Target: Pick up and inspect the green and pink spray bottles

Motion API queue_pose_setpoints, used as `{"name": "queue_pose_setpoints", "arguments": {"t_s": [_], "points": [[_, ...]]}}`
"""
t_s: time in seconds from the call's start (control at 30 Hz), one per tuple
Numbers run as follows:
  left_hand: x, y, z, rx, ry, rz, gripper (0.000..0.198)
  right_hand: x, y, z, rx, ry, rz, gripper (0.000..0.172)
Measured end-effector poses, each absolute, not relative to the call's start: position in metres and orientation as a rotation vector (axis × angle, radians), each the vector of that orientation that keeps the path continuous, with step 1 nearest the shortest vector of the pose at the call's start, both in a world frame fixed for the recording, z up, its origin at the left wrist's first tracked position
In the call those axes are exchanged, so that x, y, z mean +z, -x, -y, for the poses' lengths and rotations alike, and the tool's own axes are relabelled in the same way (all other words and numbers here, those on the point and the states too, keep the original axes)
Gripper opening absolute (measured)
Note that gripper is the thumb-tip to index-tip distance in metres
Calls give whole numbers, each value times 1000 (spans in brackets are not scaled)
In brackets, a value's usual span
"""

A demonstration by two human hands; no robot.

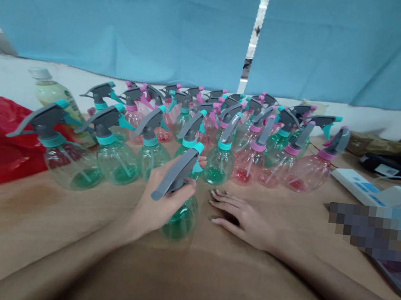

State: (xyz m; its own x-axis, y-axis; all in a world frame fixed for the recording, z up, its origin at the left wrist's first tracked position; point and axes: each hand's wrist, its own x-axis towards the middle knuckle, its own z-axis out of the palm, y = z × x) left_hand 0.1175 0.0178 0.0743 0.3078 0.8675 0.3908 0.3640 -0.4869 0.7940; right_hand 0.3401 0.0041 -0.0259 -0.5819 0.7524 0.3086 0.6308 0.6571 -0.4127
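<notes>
My left hand [161,196] is closed around the neck of a green spray bottle [179,222] with a grey and turquoise trigger head. This bottle stands near the middle of the table, in front of the others. To its right, my right hand [246,219] rests on the tabletop, palm down, fingers stretched out and holding nothing. Just behind my hands stands another green spray bottle [219,165], with a pink spray bottle [247,167] beside it. Several more green and pink ones fill the rows behind, partly hiding one another.
A red plastic bag [3,148] lies at the left, near a capped drink bottle [54,91]. At the right are a white power strip [357,185] with a plugged-in charger, a black case [392,167] and a pixelated flat item [373,240]. Blue cloth [163,27] covers the wall behind.
</notes>
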Motion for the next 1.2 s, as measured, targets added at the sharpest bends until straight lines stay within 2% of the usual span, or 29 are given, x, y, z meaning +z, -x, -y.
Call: {"name": "queue_pose_setpoints", "arguments": {"t_s": [0.2,0.53,0.77,0.97,1.2], "points": [[76,-118,-16,1128,-1988,-1073,37,-25,-340,-4,354,1096,2418,44],[78,-118,-17,1130,-1998,-1078,28,-25,-340,-5,365,1072,2420,43],[74,-117,-19,1074,-2008,-1099,35,-26,-340,-4,352,1103,2419,45],[76,-116,-16,1104,-2034,-1131,26,-24,-340,-4,376,1087,2412,44],[71,-112,-19,1048,-2044,-1104,34,-23,-339,-3,382,1096,2417,46]]}}
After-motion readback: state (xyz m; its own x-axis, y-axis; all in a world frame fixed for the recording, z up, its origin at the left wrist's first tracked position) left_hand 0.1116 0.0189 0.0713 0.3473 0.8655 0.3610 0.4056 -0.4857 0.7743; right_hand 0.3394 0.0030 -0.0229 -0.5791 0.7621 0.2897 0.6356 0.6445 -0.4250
